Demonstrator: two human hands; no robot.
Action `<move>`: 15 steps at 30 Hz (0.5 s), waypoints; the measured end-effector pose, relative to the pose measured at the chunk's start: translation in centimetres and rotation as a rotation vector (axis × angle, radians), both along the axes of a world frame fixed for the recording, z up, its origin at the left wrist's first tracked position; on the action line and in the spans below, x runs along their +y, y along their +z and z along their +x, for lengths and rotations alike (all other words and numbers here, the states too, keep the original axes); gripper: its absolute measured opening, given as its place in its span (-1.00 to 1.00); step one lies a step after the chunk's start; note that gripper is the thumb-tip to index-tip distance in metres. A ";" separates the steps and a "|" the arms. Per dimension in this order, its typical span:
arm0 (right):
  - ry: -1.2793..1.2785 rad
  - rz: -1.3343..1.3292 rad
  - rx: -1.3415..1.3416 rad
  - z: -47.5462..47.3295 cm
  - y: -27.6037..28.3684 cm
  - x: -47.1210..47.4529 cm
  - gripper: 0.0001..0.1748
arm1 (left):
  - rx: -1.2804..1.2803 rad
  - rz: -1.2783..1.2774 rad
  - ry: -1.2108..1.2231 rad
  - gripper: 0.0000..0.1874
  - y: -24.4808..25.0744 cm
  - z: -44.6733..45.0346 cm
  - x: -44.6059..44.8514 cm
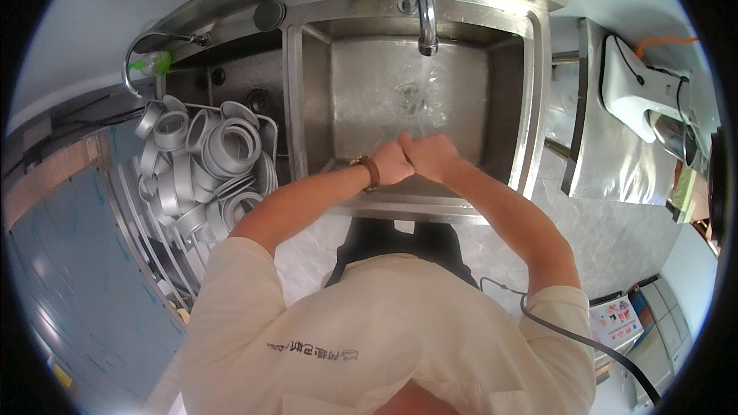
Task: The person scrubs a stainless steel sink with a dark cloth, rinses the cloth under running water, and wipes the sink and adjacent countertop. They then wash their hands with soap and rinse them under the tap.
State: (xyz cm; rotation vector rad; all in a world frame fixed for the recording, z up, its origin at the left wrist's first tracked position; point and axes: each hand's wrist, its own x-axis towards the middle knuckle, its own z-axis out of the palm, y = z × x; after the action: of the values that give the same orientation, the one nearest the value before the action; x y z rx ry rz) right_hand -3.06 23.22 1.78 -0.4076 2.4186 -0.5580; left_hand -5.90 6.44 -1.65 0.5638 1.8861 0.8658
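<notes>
Over the near part of a stainless steel sink basin [357, 92], my left hand [393, 162] and my right hand [431, 155] are pressed together, fingers curled in. A brown bracelet [371, 174] circles my left wrist. Water runs from the curved chrome faucet [426, 17] down beside the drain [410, 101], just beyond my hands. No object shows in either hand; what lies between the palms is hidden.
Left of the basin, round metal cake pans [233, 147] are piled on a rack by a second sink [230, 78]. A black round lid [269, 15] sits on the rim. At right stands a steel table [611, 150] with a white stand mixer [640, 86]. A cable [576, 337] hangs at lower right.
</notes>
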 end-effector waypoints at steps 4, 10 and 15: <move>0.201 -0.097 0.206 0.0 0.9 1.7 -0.77 | -0.703 -0.019 0.360 -0.83 2.2 1.3 0.1; -0.352 -0.243 0.061 1.6 0.1 3.7 -0.81 | -0.624 0.105 0.447 -0.53 5.2 -0.7 0.1; -1.149 -0.873 -1.221 1.8 1.9 3.2 -0.91 | 0.800 0.232 -0.293 -0.28 6.2 -1.1 -1.0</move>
State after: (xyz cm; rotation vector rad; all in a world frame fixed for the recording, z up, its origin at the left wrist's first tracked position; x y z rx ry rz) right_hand -1.29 26.43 3.63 0.8614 0.8990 -1.6908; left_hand -6.99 5.43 4.50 1.4563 2.3176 0.7155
